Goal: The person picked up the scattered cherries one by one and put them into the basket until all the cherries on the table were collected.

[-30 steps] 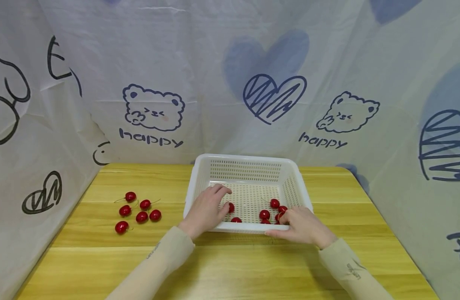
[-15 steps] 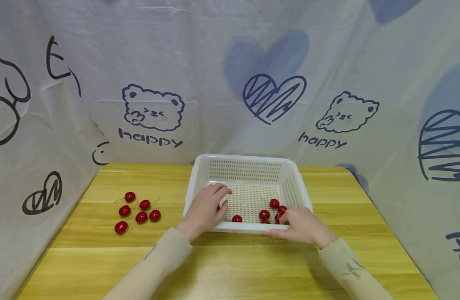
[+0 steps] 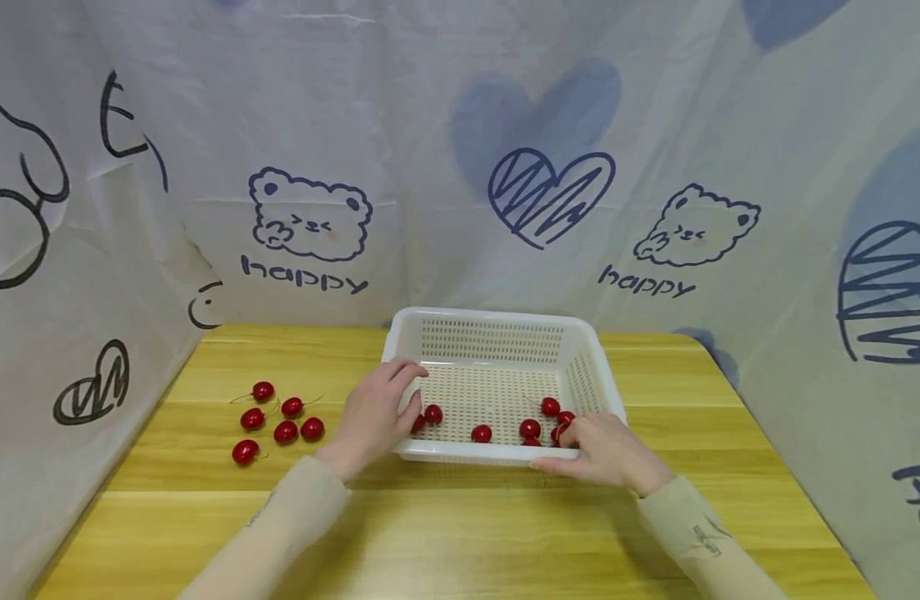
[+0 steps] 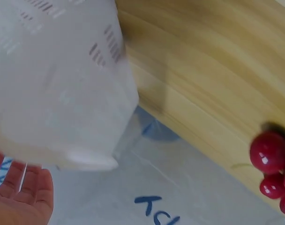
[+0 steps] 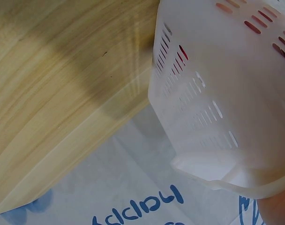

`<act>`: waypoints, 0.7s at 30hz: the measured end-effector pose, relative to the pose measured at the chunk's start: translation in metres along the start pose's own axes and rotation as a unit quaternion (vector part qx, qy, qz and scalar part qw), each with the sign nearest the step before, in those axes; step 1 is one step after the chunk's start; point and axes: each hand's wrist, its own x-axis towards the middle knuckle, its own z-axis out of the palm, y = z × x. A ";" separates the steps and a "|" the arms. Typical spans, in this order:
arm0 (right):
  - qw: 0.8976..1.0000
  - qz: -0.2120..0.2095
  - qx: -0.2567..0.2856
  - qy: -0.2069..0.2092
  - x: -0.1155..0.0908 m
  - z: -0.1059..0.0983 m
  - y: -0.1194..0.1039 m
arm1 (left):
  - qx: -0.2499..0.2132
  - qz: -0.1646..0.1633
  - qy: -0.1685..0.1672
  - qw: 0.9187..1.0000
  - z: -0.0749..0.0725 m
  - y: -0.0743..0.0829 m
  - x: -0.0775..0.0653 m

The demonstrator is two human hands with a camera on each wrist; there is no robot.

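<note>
Gripping the basket (image 3: 467, 452) by its near rim at 4 o'clock, the right hand (image 3: 602, 450) has its thumb outside and its fingers bent over into the inside. The left hand (image 3: 366, 421) lies across the rim at 8 o'clock, fingers loosely bent, thumb apart, with nothing visible held; whether it touches the rim, I cannot tell.

Just beside the left thumb, at 3 o'clock from it, are two cherries (image 3: 433, 414) on the basket floor, the nearer one partly hidden. A single cherry (image 3: 481, 433) sits at about 6 o'clock in the basket, between the hands. The right-hand cluster (image 3: 530, 429) gathers at 4 to 5 o'clock, its closest cherries next to the right fingers, contact unclear.

Farther out, six loose cherries (image 3: 286, 432) lie on the table (image 3: 475, 533) at 9 o'clock, near the left hand but apart from it. Judging by this split, the work looks partway along: about eight cherries inside, six outside, though which way they are going is not shown. A patterned cloth (image 3: 430, 125) hangs beyond, at 12 o'clock.
</note>
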 end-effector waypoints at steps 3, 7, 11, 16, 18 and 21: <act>1.000 -0.002 -0.002 0.002 0.000 0.000 0.000 | 0.004 -0.007 0.008 1.000 -0.009 -0.006 -0.003; 1.000 -0.005 -0.005 0.004 0.001 -0.001 0.000 | 0.015 -0.032 0.017 0.999 -0.021 -0.017 -0.011; 1.000 -0.004 -0.004 0.003 0.001 0.000 0.000 | 0.021 -0.057 0.023 0.998 -0.031 -0.031 -0.023; 1.000 -0.002 -0.004 0.003 0.001 0.000 0.000 | 0.028 -0.083 0.025 0.996 -0.045 -0.051 -0.039; 1.000 -0.003 -0.005 0.003 0.001 0.000 0.000 | 0.034 -0.093 0.028 0.995 -0.050 -0.059 -0.045; 1.000 -0.003 -0.004 0.003 0.001 0.000 0.000 | 0.043 -0.105 0.033 0.993 -0.058 -0.069 -0.053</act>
